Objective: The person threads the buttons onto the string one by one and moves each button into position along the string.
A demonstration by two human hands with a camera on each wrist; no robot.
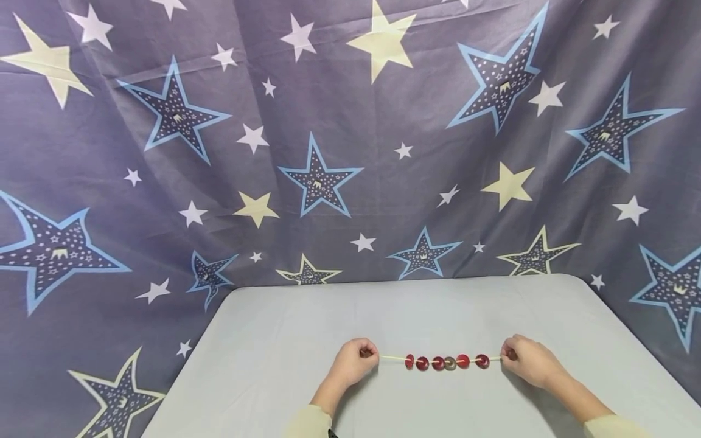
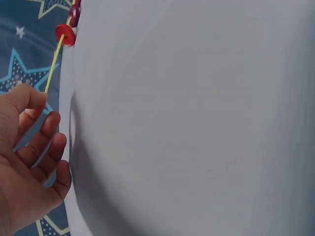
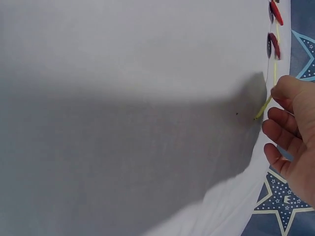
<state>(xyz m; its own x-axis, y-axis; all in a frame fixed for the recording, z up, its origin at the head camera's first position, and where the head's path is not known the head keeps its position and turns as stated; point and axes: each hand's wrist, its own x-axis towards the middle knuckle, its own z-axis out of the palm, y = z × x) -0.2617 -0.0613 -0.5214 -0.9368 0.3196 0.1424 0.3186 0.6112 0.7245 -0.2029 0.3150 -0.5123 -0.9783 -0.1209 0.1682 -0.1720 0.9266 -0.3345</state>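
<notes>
My left hand pinches one end of a thin yellow string between thumb and forefinger. At the other end my right hand pinches the same string, and a short yellow tail pokes out past the fingertips in the right wrist view. The string runs straight and nearly level between the hands. Several round red buttons are threaded on it, with one brownish button among them. In the left wrist view the string leaves the middle of the nearest red button. The remaining fingers of both hands are loosely bent.
Beneath the hands spreads a table with a white cover, rounded at its far corners. A dark purple-grey curtain with stars hangs behind it and along both sides.
</notes>
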